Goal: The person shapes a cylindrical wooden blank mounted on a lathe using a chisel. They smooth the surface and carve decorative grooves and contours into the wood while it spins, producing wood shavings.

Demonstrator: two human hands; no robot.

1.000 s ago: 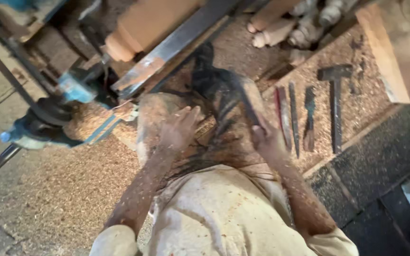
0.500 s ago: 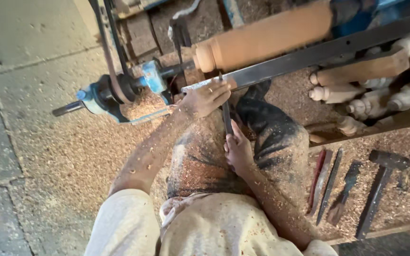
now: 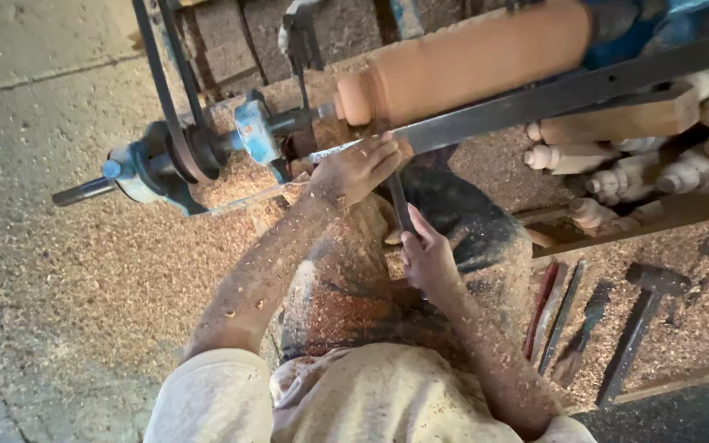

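With sawdust all around and spare chisels beside a hammer on your right, your left hand presses the chisel onto the metal tool rest below the wooden cylinder, while your right hand grips its handle.

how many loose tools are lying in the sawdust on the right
4: a red-handled tool, a slim chisel, a dark chisel and a hammer, side by side. More may lie buried.
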